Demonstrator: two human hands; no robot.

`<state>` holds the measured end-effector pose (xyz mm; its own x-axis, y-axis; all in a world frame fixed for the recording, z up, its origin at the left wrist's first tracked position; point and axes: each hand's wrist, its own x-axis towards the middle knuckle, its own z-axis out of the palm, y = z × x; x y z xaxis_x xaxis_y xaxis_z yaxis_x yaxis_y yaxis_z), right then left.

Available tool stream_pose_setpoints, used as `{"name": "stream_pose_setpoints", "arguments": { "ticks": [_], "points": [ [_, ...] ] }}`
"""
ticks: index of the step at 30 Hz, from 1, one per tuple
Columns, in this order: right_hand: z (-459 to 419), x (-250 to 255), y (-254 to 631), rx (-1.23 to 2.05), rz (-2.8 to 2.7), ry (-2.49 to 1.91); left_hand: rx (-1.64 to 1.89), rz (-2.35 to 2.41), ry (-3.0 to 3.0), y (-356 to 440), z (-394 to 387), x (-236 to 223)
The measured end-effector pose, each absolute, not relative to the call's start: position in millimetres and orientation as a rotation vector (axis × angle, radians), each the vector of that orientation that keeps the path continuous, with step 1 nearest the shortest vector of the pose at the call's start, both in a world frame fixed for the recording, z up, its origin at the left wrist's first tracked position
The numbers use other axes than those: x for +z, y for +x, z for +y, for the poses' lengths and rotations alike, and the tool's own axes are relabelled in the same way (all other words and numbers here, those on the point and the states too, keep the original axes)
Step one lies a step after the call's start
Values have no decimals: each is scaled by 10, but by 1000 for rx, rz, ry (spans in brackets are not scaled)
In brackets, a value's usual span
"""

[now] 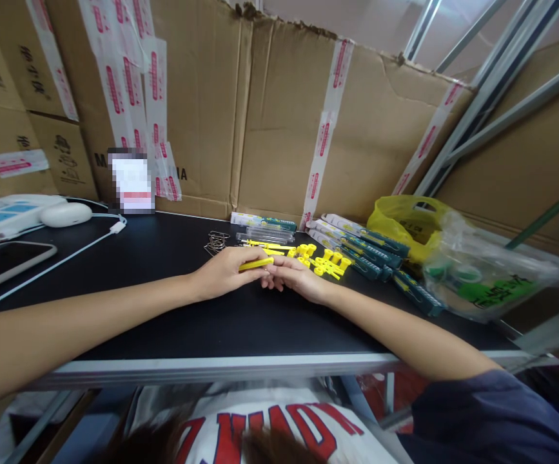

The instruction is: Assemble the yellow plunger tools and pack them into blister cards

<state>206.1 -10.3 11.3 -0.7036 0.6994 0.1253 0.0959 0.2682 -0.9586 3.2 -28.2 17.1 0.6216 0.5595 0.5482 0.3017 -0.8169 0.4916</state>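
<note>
Over the middle of the black table, my left hand [228, 274] is closed around a slim yellow plastic stick [256, 263]. My right hand [301, 278] meets it from the other side, its fingers pinched at the stick's right end. Fingers of both hands overlap there, so the exact contact is partly hidden. Just beyond the hands lie several small yellow plastic parts [330, 264] with round, cup-like ends. Clear plastic tubes [264, 236] and thin yellow rods [272, 245] rest behind my fingers. Bent metal wire pieces [217, 241] lie beside my left hand.
Slim white-and-teal boxes [356, 241] are piled at the right, and another box [262, 222] lies at the back. A yellow bag [400, 225] and a clear bag [492, 283] stand farther right. At left are a phone [8, 261], cable [66, 254] and power strip [3, 222]. Cardboard [279, 129] walls the back.
</note>
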Motion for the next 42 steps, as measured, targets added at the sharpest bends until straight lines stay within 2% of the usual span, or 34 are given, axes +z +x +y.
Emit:
{"name": "stream_pose_setpoints", "arguments": {
  "ticks": [5, 7, 13, 19, 30, 34, 38, 42],
  "points": [
    [-146, 102, 2047, 978, -2120, -703, 994, 838, 2708, 2, -213, 135],
    [-181, 109, 2042, 891, -2155, -695, 921, 864, 2799, -16, -179, 103],
    [-228, 95, 2018, 929, -2175, -699, 831, 862, 2842, -26, -151, 63],
    [-161, 71, 2015, 1090, -2021, -672, 794, 998, 2605, -13, -213, 145],
    [-12, 39, 2072, 1123, -1938, -711, 685, 1042, 2558, -18, -162, 154],
    [-13, 29, 2097, 1001, -2013, -741, 671, 1071, 2436, -22, -171, 154],
    [-17, 27, 2127, 694, -2213, -819, 642, 1058, 2252, -35, -172, 152],
    [-57, 52, 2127, 460, -2374, -852, 631, 1097, 2317, -45, -155, 158]
  ]
}}
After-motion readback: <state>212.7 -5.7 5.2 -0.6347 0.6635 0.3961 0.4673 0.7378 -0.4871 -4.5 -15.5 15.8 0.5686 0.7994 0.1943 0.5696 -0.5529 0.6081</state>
